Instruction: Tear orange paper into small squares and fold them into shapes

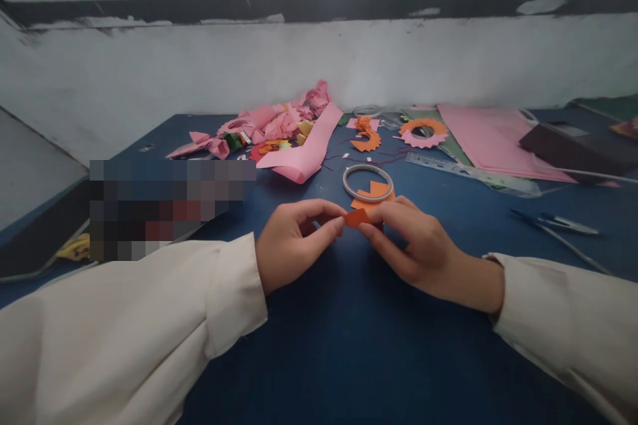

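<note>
A small piece of orange paper (356, 218) is pinched between my two hands above the blue table. My left hand (299, 239) grips its left end between thumb and fingers. On its right end, the thumb and forefinger of my right hand (421, 246) are closed. Just beyond my fingertips lies a roll of tape (346, 184), a thin grey ring resting partly over more orange paper pieces (379, 188). My right fingers hide part of those pieces.
Crumpled pink paper (269, 123) and a curled pink strip (312, 149) lie at the back left. Behind the tape are a curved orange chain (369, 139) and an orange-pink paper ring (423, 141). Rightward are a clear ruler (468, 174), pink sheets (493, 146) and pens (568, 224).
</note>
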`<state>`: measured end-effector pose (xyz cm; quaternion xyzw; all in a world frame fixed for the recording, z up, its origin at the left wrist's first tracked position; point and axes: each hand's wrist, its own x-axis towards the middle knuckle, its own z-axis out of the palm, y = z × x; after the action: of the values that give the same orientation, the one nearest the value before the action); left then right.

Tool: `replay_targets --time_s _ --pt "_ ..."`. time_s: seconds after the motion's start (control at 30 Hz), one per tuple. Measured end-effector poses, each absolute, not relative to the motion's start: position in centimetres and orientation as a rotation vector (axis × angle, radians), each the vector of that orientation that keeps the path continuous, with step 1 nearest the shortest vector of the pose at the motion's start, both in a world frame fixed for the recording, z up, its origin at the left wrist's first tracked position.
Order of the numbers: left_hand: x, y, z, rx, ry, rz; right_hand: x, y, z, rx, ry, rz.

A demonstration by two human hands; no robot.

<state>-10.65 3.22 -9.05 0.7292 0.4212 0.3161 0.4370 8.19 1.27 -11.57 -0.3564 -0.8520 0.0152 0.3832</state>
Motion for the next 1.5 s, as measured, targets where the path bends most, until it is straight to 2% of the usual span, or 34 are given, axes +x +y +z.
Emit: replay_targets --time_s 0.13,0.43,1.03,1.27,1.5 --pt "-10.7 3.2 -9.2 1.954 0.983 0.709 8.2 1.3 -11.7 -0.933 -2.151 0.046" --pt "-10.7 3.3 -9.7 2.016 0.896 0.852 8.3 1.3 -11.7 -0.964 -2.056 0.171" --pt "-10.9 2.9 -9.1 2.264 0.816 0.796 8.3 1.2 -11.2 -0.865 -2.088 0.297" --pt "-11.0 2.7 -9.1 2.272 0.844 0.779 8.4 1.2 -11.1 -0.941 -2.066 0.242" --pt "-11.1 2.8 -9.2 2.287 0.876 0.806 8.5 0.8 -10.7 -1.018 -2.033 0.408"
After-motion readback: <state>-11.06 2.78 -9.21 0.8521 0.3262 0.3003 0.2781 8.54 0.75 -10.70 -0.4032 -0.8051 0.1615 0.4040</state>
